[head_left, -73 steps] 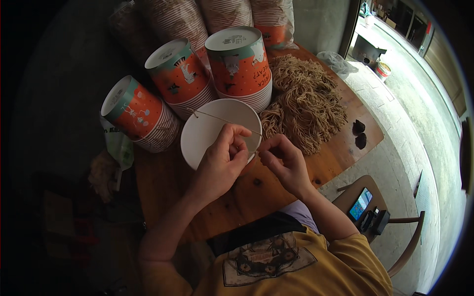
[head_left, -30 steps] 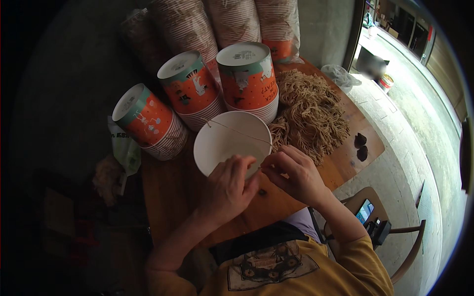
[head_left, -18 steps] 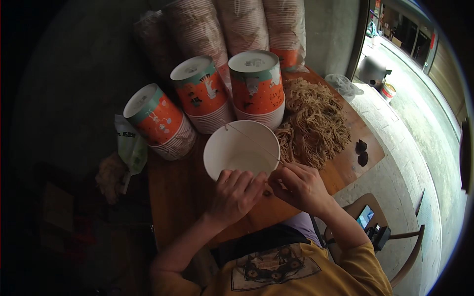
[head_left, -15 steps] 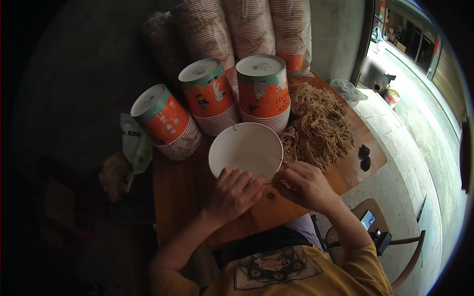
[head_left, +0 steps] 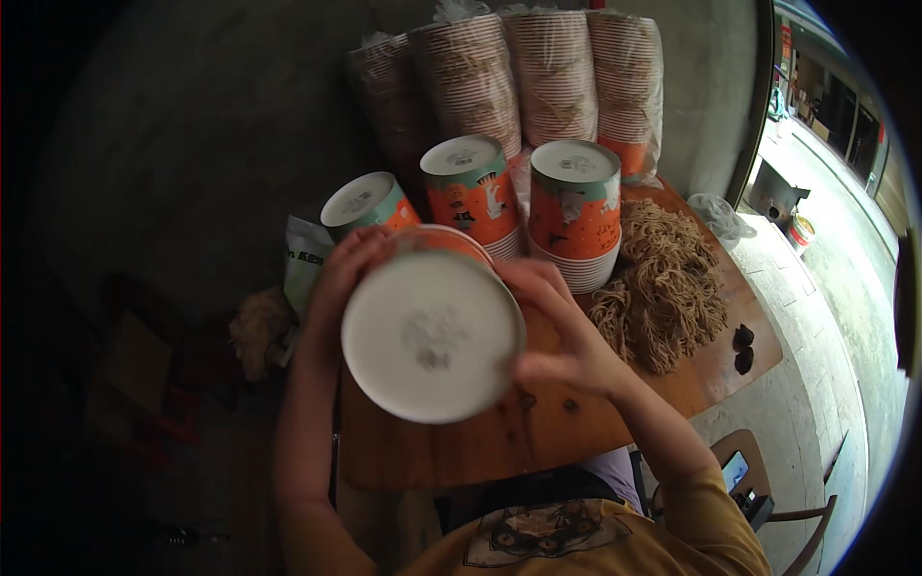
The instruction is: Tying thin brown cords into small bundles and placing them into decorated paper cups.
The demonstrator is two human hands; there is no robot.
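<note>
A white-bottomed paper bucket (head_left: 432, 336) with an orange side is raised above the table, its round base turned up toward me. My left hand (head_left: 357, 257) grips it at the far left, fingers curled over its side. On the right edge, my right hand (head_left: 571, 336) holds it between thumb and fingers. Behind it are upside-down stacks of matching orange and green buckets: a left stack (head_left: 370, 204), a middle stack (head_left: 471, 197) and a right stack (head_left: 574, 216). The raised bucket's rim and the cord seen earlier are hidden now.
A heap of tan cords (head_left: 667, 288) covers the right part of the wooden table (head_left: 413, 456). Dark sunglasses (head_left: 742, 348) lie near its right edge. Plastic-wrapped bucket stacks (head_left: 552, 82) stand against the wall. A chair (head_left: 749, 461) with a phone on it is at lower right.
The bucket has gone from mouth-up on the table to lifted and upended. My hands have moved from its near rim to its two sides. The whole view has shifted slightly.
</note>
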